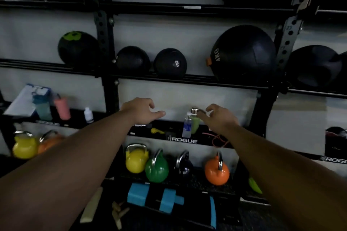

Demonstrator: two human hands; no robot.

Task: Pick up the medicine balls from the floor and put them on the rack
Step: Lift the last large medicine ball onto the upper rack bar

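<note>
Hands: left hand (142,108) and right hand (218,118) spread, empty, before the rack (187,78).
Medicine ball (244,53): marked 4KG, probably hefty, soft-shelled; best cradled two-handed at its sides.

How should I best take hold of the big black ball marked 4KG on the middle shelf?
Cup the 4KG ball with both palms on its left and right sides, coming from the front. It is round, wide and has no visible handle; the upright crowds its right side.
</note>
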